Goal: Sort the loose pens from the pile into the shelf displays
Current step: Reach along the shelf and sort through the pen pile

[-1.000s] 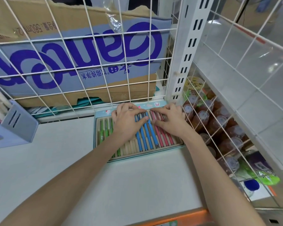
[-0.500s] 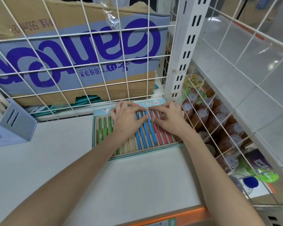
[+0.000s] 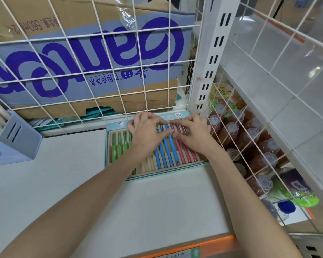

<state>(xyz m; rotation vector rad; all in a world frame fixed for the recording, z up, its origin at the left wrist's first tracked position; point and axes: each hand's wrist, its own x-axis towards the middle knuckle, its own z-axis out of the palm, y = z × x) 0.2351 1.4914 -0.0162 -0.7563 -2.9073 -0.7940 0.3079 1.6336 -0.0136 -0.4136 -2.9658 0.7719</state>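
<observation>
In the head view, a slotted pen display tray (image 3: 117,127) lies on the white shelf (image 3: 67,183) at the centre of the frame, its far edge against the wire grid panel (image 3: 93,71). Green pens (image 3: 117,146) fill its left slots, blue pens (image 3: 166,151) the middle, pink pens (image 3: 186,153) the right.

The left hand (image 3: 147,133) rests over the tray's middle with its fingers bent, the tips on the far rim; whether its grip holds a pen cannot be told. The right hand (image 3: 192,135) lies on the pink pens, its fingertips pressing their far ends, and its grip is likewise unclear.

Behind the grid, in the upper left, stands a cardboard box (image 3: 82,62). A grey-blue holder (image 3: 15,140) sits at the left edge. A white slotted upright (image 3: 211,58) rises just beyond the right hand. At the right, behind wire, capped bottles (image 3: 250,136) crowd a lower shelf.
</observation>
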